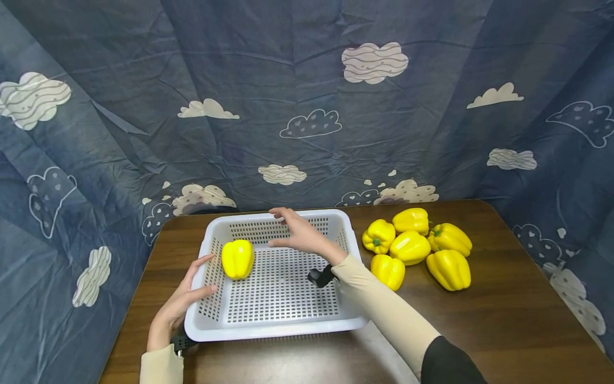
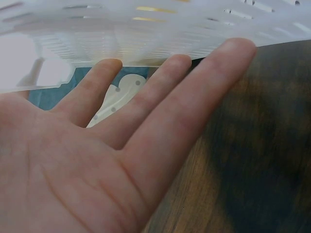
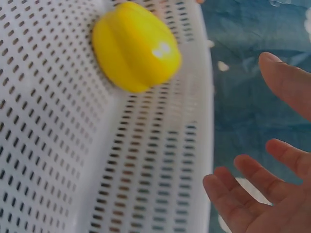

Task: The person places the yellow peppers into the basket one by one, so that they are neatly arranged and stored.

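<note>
A white plastic basket (image 1: 283, 330) with slotted walls stands on the brown table, one yellow bell pepper (image 1: 237, 259) inside near its left wall. My left hand (image 1: 179, 304) is at the basket's left side, thumb and fingertips overlapping the rim in the head view. In the left wrist view its straight fingers (image 2: 170, 111) reach up to the outside of the slotted wall. Above the far middle of the basket, my right hand (image 1: 302, 232) spreads its fingers and holds nothing. The right wrist view shows its relaxed fingers (image 3: 265, 179) beside the rim, with the bell pepper (image 3: 136, 48) lower in the basket.
Several more yellow bell peppers (image 1: 410, 248) lie grouped on the table (image 1: 508, 298) right of the basket. A blue curtain (image 1: 249, 106) with cloud prints hangs behind the table and at both sides. My right forearm crosses the basket's right wall.
</note>
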Motion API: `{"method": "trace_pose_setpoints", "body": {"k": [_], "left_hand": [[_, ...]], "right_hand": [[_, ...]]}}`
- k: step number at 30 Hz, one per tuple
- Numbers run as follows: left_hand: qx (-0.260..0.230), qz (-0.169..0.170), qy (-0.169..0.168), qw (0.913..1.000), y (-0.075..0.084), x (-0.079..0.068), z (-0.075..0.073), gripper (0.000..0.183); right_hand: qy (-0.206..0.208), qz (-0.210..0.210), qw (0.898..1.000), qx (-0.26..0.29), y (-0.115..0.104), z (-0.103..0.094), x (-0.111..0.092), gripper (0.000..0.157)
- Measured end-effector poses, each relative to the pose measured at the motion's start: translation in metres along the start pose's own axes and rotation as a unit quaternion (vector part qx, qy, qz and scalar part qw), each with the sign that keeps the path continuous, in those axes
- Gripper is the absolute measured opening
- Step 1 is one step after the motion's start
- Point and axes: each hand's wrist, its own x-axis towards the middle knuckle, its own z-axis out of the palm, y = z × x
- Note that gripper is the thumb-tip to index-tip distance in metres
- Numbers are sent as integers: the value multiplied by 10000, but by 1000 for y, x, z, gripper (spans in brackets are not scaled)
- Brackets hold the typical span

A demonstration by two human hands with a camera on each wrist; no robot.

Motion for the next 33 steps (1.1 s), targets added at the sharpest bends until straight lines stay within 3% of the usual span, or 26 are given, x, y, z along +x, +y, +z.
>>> {"method": "trace_pose_setpoints", "body": {"k": [9,15,33], "left_hand": [[94,-25,65,9999,-1,0,1,74],[133,19,102,9999,-2,0,1,72],[147,-42,170,9997,-3,1,1,73]], "right_hand": [[540,-148,9965,618,7,-32,-29,70],[778,-135,9942,727,13,-49,-55,68],[1272,236,9869,964,24,-76,-116,63]]}}
